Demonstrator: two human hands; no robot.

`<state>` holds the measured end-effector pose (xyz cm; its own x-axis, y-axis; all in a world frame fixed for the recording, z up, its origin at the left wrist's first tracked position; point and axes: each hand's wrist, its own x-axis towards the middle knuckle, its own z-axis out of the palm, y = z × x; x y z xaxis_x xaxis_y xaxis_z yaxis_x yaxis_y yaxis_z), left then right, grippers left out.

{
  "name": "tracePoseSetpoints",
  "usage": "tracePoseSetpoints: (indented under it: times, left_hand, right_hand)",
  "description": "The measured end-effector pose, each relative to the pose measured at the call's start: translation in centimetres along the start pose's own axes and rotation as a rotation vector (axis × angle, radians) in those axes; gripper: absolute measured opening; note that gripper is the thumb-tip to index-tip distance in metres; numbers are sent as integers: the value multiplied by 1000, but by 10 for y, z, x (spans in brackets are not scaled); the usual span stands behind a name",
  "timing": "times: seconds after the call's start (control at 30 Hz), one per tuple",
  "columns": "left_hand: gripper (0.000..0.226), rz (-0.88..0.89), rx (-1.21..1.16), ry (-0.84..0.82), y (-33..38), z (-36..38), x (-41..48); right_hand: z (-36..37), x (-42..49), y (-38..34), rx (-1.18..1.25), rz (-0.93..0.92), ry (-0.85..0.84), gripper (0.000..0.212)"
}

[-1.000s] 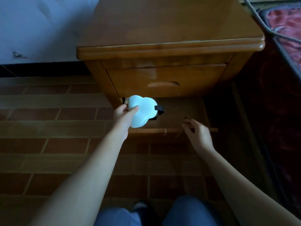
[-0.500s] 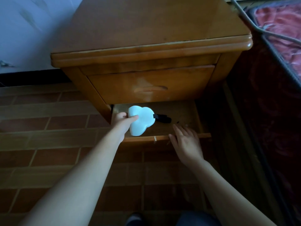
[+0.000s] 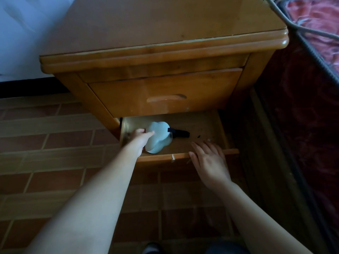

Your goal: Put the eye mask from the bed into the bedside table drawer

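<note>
The pale blue eye mask (image 3: 158, 138) with its black strap (image 3: 180, 133) is inside the pulled-out lower drawer (image 3: 205, 125) of the wooden bedside table (image 3: 165, 33). My left hand (image 3: 139, 139) reaches into the drawer's left side and pinches the mask's left edge between thumb and fingers. The mask looks to rest on or just above the drawer floor. My right hand (image 3: 208, 160) lies flat with fingers spread on the drawer's front edge (image 3: 165, 157), right of the mask.
The upper drawer (image 3: 165, 92) is closed above the open one. A bed with a red patterned cover (image 3: 319, 21) stands at the right, a grey cable running across it. Brown tiled floor (image 3: 45, 143) lies left and in front. A white wall is at upper left.
My left hand has lowered the mask deeper into the drawer. My right hand has come forward to rest on the drawer's front edge. The view has moved closer.
</note>
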<state>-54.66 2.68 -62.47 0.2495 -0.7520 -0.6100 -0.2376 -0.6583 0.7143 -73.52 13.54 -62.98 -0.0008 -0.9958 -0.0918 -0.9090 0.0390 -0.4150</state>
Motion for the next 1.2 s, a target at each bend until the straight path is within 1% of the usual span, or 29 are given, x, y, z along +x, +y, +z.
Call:
tracePoseSetpoints:
  times: [0.2,0.57,0.63,0.73,0.93,1.0,1.07,1.1,1.17,1.2]
  left_hand:
    - [33,37,7,43,1,-3,4]
    - [35,47,44,136,0,-16,2]
    - [34,79,51,149,0,-19,1]
    - [30,200,80,167,-1,-26,-1]
    - [26,451,318,174,-12,-47,-17]
    - [27,564,497,171,-10,-56,-28]
    - [29,689,729,178,-8,-64,-39]
    - [31,721,833,160,-3,-70,-49]
    - [34,784,981,141,13,-80,-69]
    - [35,827,1023,147,21,-86,-79]
  right_hand:
    - [-2,-1,-2,1,-11,6,47]
    - [-4,-2,-3,-14,-7,-19,46]
    - [-4,-2,-3,-20,-7,-18,47]
    - [-4,-1,-3,-24,-7,-8,47]
    - [-4,-1,-4,-30,-5,-2,47]
    - [-8,-1,-6,-58,8,-34,48]
    - [-12,-1,-6,-83,20,-101,48]
    - [-19,-3,-11,-84,33,-155,49]
    - [-38,-7,-18,-78,58,-223,49]
    - [-48,-11,-20,-76,58,-226,49]
